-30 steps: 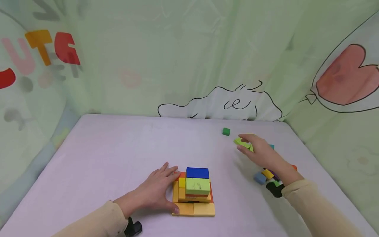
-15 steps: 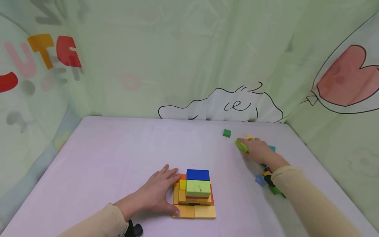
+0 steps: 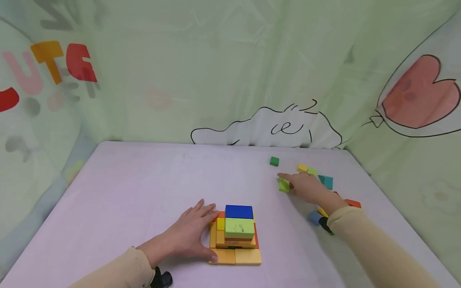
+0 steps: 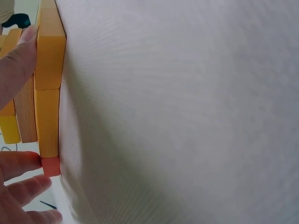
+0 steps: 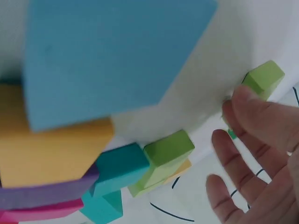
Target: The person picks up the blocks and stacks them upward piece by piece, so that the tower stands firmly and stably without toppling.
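My left hand rests against the left side of a stepped block stack. In the left wrist view its thumb and fingertips touch the orange and red blocks. Over on the right, my right hand has thumb and index finger at a light green block, seemingly pinching it close to the table. The right wrist view shows the thumb covering one end of that light green block; the other fingers are loosely bent.
A small dark green cube lies at the back. Yellow, light green and teal blocks lie behind the right hand. A blue block and a red one lie nearer. Green cloth walls surround the table.
My right hand has moved left, and the light green block has shifted left and turned with it, away from the other loose blocks. The left hand and the stack have stayed put.
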